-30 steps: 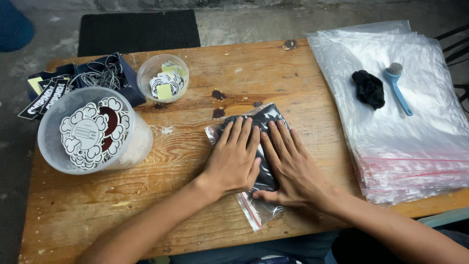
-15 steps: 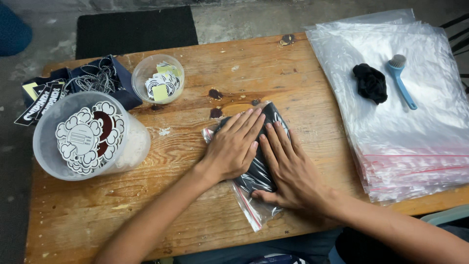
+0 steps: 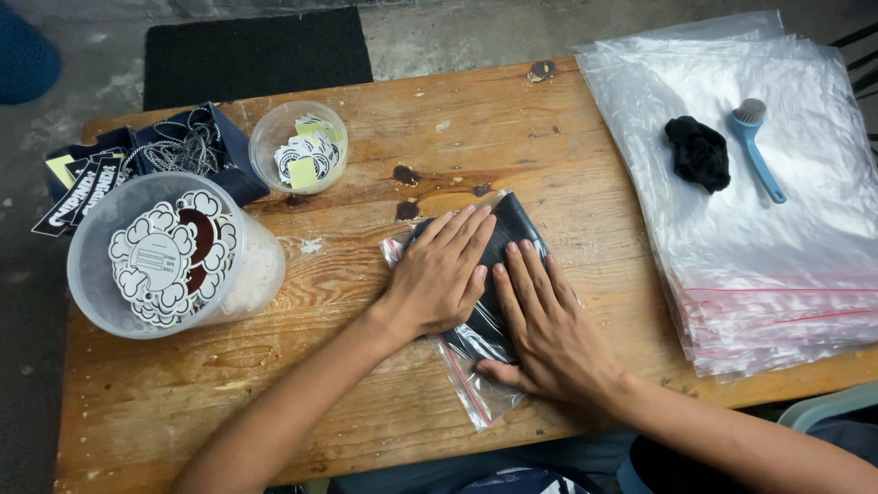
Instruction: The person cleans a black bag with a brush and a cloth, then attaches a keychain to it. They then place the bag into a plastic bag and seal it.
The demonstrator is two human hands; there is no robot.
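A clear plastic bag (image 3: 475, 389) with a folded black garment (image 3: 508, 230) inside lies on the wooden table (image 3: 366, 402). My left hand (image 3: 441, 273) rests flat on the bag's left part, fingers together and pointing up and to the right. My right hand (image 3: 541, 322) lies flat beside it on the bag's right part, thumb near the bag's lower end. Both palms press down on the bag and neither grips anything.
A thick stack of clear bags (image 3: 759, 210) covers the table's right side, with a black cloth lump (image 3: 699, 153) and a blue brush (image 3: 757, 146) on top. At the left stand a big tub of cut-out stickers (image 3: 165, 256), a small cup of stickers (image 3: 302, 155) and a dark box of cords (image 3: 178, 151).
The bag and both hands have turned slightly, the fingers now pointing more to the upper right. My hands stay flat on the bag.
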